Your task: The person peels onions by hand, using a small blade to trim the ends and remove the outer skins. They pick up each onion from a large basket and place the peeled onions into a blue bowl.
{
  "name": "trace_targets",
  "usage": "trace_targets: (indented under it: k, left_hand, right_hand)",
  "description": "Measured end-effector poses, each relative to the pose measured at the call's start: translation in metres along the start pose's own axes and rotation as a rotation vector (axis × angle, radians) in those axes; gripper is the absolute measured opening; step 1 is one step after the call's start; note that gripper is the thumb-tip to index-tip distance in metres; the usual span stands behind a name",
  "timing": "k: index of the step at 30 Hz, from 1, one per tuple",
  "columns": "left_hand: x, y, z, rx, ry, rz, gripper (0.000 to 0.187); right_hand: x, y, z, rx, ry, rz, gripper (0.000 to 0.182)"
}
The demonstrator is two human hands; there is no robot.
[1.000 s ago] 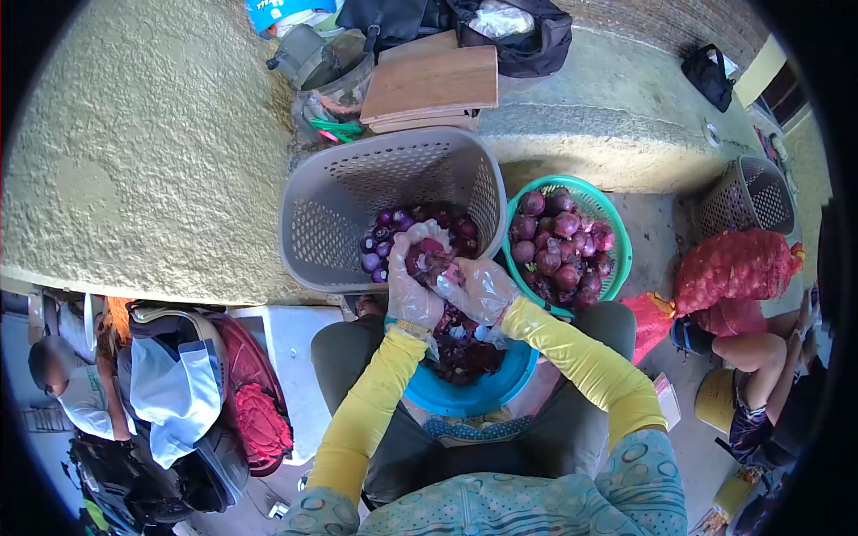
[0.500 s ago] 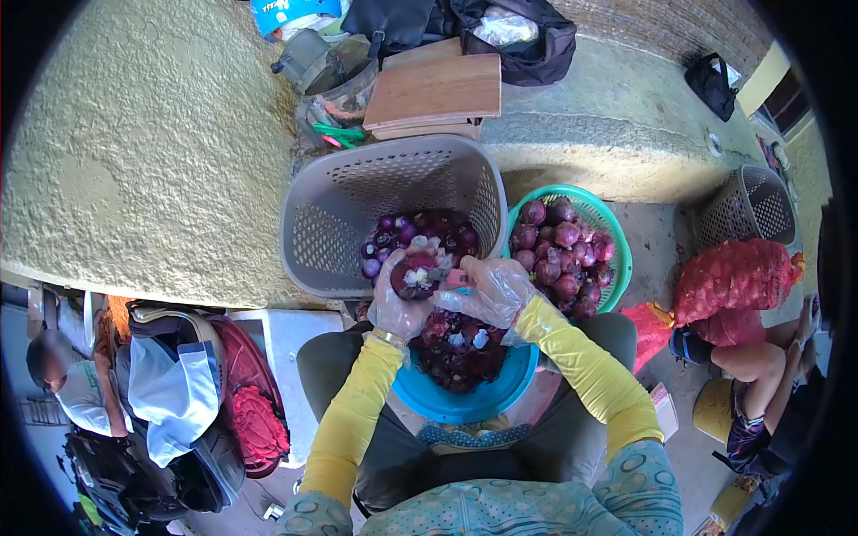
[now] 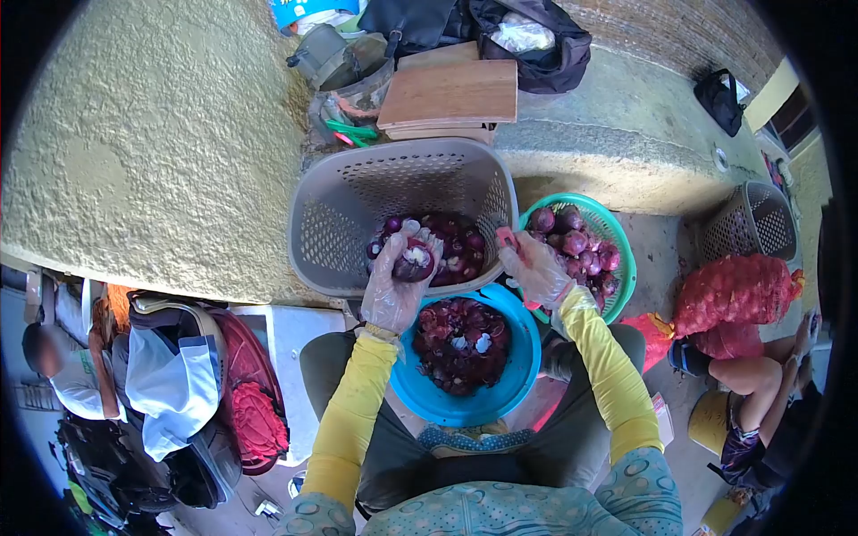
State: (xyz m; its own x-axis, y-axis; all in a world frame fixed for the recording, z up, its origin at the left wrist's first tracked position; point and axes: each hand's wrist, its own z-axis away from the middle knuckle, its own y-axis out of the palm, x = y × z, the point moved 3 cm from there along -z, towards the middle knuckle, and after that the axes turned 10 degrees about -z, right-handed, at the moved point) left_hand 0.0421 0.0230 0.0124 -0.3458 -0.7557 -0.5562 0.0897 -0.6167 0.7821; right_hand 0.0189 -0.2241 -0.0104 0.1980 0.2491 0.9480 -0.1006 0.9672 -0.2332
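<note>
My left hand [image 3: 393,290], in a clear plastic glove, holds a red onion [image 3: 414,263] with a white cut face, over the near edge of the grey basket [image 3: 313,201]. Peeled purple onions lie in that basket. My right hand [image 3: 539,272], gloved too, is closed around a small knife with a pink handle [image 3: 507,238], beside the basket's right wall. To the right, a green basket [image 3: 626,268] holds unpeeled red onions [image 3: 575,242]. Between my knees, a blue basin [image 3: 527,357] contains dark onion skins [image 3: 460,348].
Red mesh sacks [image 3: 733,286] lie at the right, near a person's bare leg [image 3: 746,368]. Wooden boards [image 3: 447,94] and bags [image 3: 536,45] rest on the ledge ahead. Another person [image 3: 76,384] is at the far left, near a red bag [image 3: 255,402].
My right hand has moved right with the knife, away from the onion. My left hand still holds the onion, its fingers now wrapped around the side. The basin shows more fully.
</note>
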Motion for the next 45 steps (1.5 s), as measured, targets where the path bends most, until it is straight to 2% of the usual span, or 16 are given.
trace_targets:
  k: [6,8,11,12,15,18,20,24,27,30,35,37,38,41,43,45]
  left_hand:
    - [0.008,-0.015,-0.022,-0.096,0.016,0.041,0.031]
    - [0.01,-0.022,-0.034,-0.133,0.059,0.059,0.029]
    - [0.015,-0.029,-0.05,-0.151,0.018,0.045,0.027]
    - [0.017,-0.031,-0.056,-0.16,0.012,-0.009,0.026]
    - [0.031,-0.046,-0.064,-0.15,-0.013,-0.119,0.023]
    - [0.038,-0.066,-0.061,-0.311,-0.089,-0.222,0.019]
    - [0.048,-0.089,-0.056,-0.306,-0.049,-0.323,0.019]
    - [0.074,-0.128,-0.037,-0.281,0.035,-0.56,0.025]
    - [0.071,-0.112,-0.028,-0.327,0.049,-0.508,0.036]
    - [0.064,-0.092,-0.021,-0.514,-0.009,-0.507,0.037]
    - [0.064,-0.086,-0.02,-0.538,0.053,-0.385,0.033]
    - [0.067,-0.094,-0.024,-0.524,0.059,-0.353,0.032]
    - [0.069,-0.097,-0.025,-0.507,0.063,-0.321,0.031]
    - [0.062,-0.084,-0.021,-0.528,0.011,-0.188,0.029]
    - [0.059,-0.083,-0.021,-0.501,-0.017,-0.096,0.024]
    - [0.053,-0.079,-0.021,-0.474,-0.04,-0.005,0.019]
  right_hand:
    - [0.031,0.004,-0.03,0.106,0.093,-0.13,0.031]
    - [-0.004,0.009,-0.071,0.116,0.165,-0.266,0.031]
    - [-0.017,0.028,-0.099,0.048,0.133,-0.104,0.035]
    - [-0.038,0.033,-0.117,-0.019,0.011,0.17,0.028]
    - [-0.029,0.044,-0.094,-0.136,-0.065,0.445,0.027]
    - [-0.02,0.054,-0.074,-0.149,-0.17,0.484,0.026]
    - [-0.03,0.062,-0.06,-0.075,-0.454,0.647,0.025]
    - [-0.036,0.073,-0.033,-0.029,-0.32,0.755,0.027]
    - [-0.044,0.067,-0.03,-0.099,0.147,0.148,0.039]
    - [-0.052,0.069,-0.035,-0.189,-0.033,0.119,0.036]
    - [-0.038,0.047,-0.092,0.006,0.111,0.321,0.029]
    - [-0.014,0.039,-0.1,0.122,-0.133,0.524,0.028]
    - [0.017,0.035,-0.087,0.096,-0.014,0.389,0.028]
    - [0.047,0.019,-0.041,0.089,-0.034,0.215,0.028]
    - [0.055,0.011,0.001,0.083,0.099,0.078,0.027]
    - [0.038,0.006,0.041,0.075,0.07,0.18,0.027]
